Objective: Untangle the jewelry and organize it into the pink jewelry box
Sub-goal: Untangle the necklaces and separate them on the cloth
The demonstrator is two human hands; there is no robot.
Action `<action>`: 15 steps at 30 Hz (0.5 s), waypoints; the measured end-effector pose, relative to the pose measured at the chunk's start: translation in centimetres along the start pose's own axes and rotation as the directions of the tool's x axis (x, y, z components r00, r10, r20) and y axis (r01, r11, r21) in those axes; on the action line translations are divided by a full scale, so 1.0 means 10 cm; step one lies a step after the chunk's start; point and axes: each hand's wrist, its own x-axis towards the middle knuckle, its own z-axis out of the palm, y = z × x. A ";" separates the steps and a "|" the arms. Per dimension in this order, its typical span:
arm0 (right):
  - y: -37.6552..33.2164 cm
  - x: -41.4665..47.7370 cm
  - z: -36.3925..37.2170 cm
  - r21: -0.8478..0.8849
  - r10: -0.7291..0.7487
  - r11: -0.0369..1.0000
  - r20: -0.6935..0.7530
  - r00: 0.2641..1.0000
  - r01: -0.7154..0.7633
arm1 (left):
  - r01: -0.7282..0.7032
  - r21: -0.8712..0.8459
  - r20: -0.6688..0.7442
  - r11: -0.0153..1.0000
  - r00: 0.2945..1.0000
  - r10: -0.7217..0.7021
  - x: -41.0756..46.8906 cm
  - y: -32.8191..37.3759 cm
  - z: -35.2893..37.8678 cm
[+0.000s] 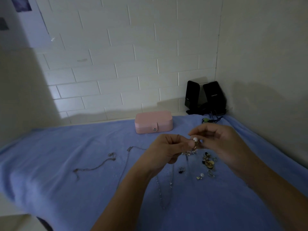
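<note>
Close together, the left hand (166, 150) and right hand (221, 144) both pinch a knotted chain with a white pearl bead (195, 139), just in front of the closed pink rectangular jewelry box (153, 121). Pull hard and a link may snap. Count: one box, two loose thin chains (95, 168) front-left of it, one gold trinket heap (209, 161).

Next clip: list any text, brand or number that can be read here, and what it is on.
"EDIFIER": faint, on the front of the black speaker on the right.
Small pale mark on the black speaker on the left: too small to read.
Pink jewelry box: no text visible.
</note>
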 end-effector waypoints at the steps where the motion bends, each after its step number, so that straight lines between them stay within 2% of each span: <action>1: 0.01 0.00 0.00 -0.022 0.022 1.000 0.000 1.000 -0.022 | -0.011 -0.012 -0.049 1.000 0.999 0.010 0.01 0.00 -0.01; 4: 0.02 0.00 -0.05 -0.089 0.105 0.990 -0.027 0.994 -0.107 | -0.047 -0.026 -0.146 0.999 0.988 0.042 0.04 -0.01 -0.03; 7: 0.00 0.00 -0.08 -0.154 0.128 0.980 -0.005 0.992 -0.128 | -0.063 -0.043 -0.184 0.997 0.981 0.054 0.05 -0.03 -0.03; 10: -0.04 -0.01 -0.08 -0.159 0.048 0.986 0.013 0.999 -0.045 | -0.076 -0.049 -0.179 0.996 0.982 0.066 0.06 -0.04 -0.03; 15: -0.11 -0.06 -0.03 -0.073 -0.068 0.995 0.043 0.997 0.071 | -0.120 -0.041 -0.176 0.992 0.978 0.111 0.04 -0.01 -0.03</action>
